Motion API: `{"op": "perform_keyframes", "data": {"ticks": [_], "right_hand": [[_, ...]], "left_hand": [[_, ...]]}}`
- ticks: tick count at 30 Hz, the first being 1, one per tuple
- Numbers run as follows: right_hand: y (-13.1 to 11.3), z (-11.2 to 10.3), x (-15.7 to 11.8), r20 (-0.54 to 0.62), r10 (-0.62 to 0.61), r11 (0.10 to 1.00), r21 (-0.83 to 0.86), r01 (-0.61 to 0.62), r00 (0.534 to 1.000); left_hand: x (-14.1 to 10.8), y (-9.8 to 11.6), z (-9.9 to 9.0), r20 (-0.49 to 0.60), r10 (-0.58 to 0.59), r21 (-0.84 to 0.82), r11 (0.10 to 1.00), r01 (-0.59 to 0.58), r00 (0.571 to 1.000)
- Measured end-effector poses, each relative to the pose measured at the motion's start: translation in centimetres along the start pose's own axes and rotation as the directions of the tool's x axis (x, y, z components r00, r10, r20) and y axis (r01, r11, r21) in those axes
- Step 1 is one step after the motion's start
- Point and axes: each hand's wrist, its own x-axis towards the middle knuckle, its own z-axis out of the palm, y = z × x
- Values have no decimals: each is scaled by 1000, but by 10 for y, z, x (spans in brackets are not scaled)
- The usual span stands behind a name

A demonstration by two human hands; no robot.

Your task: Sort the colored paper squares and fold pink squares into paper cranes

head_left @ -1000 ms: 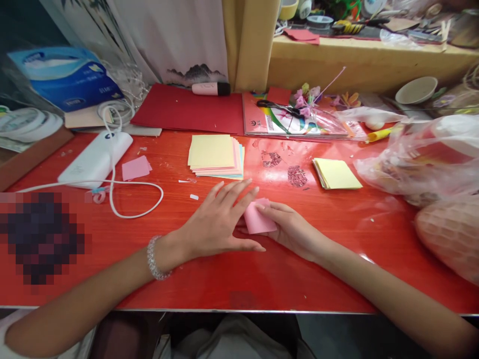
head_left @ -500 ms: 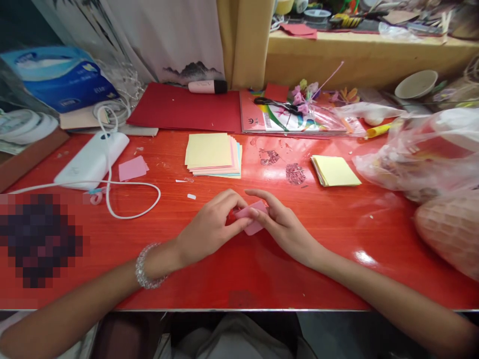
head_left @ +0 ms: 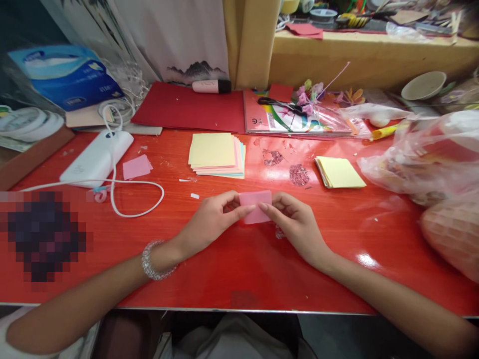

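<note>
Between my two hands is a small pink piece of paper (head_left: 255,199), held up flat just above the red table (head_left: 209,279). My left hand (head_left: 215,217) pinches its left side, thumb on the near face and fingers behind. At the right side, my right hand (head_left: 299,219) pinches it the same way. Whether the paper is folded cannot be made out. Beyond my hands lies a stack of square coloured paper (head_left: 213,149), yellow on top. A smaller yellow-topped stack (head_left: 342,172) is to the right. Other pink paper pieces (head_left: 136,167) lie at the left.
A white power bank (head_left: 97,157) with a looping white cable (head_left: 140,215) sits left. Along the back are a dark red sheet (head_left: 187,109), a marker (head_left: 211,86), scissors (head_left: 280,104) and a colourful paper pad (head_left: 258,119). Plastic bags (head_left: 419,154) crowd the right side.
The pink paper was tilted and partly covered by my fingers; now it is turned level and shows more fully. My right hand has shifted a little right and its forefinger has curled in.
</note>
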Motion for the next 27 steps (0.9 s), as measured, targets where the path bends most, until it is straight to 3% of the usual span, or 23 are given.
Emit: {"op": "perform_keyframes", "data": {"ticks": [7, 17, 27], "right_hand": [[4, -2, 1, -28, 37, 999, 8, -37, 999], [6, 0, 1, -54, -9, 995, -97, 4, 998], [2, 1, 1, -49, -15, 995, -96, 10, 999]], "left_hand": [[0, -2, -1, -23, 73, 167, 984, -68, 997], [2, 0, -2, -51, 62, 78, 995, -58, 997], [2, 7, -3, -79, 9, 25, 1000, -7, 997]]}}
